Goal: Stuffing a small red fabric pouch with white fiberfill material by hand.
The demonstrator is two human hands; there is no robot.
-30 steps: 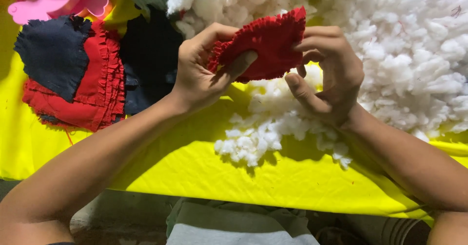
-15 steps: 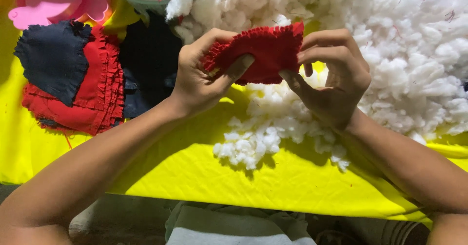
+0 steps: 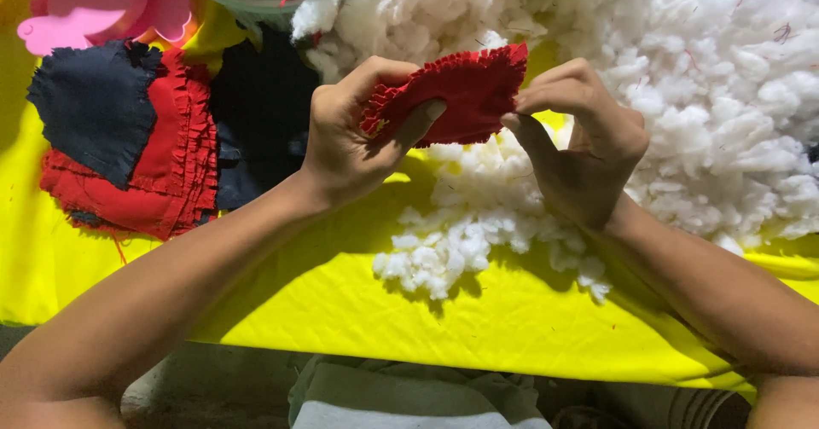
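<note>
A small red fabric cover [image 3: 465, 96] with a frilled edge is held up between both hands over a yellow cloth [image 3: 478, 327]. My left hand [image 3: 345, 135] grips its left end, thumb pressed across the front. My right hand [image 3: 580, 143] pinches its right edge with thumb and fingertips. Loose white stuffing [image 3: 465, 233] lies right below the cover, and a much larger heap of white stuffing [image 3: 725, 105] spreads behind and to the right.
A stack of red frilled fabric pieces [image 3: 175, 169] with a dark blue piece [image 3: 94, 105] on top lies at the left. Black fabric [image 3: 260, 109] sits beside it. A pink shape [image 3: 111, 7] lies at the top left. The cloth's near edge hangs by my lap.
Both hands and the red cover have shifted slightly up and left, and the cover has flattened out between them. The stuffing and fabric stack have stayed put.
</note>
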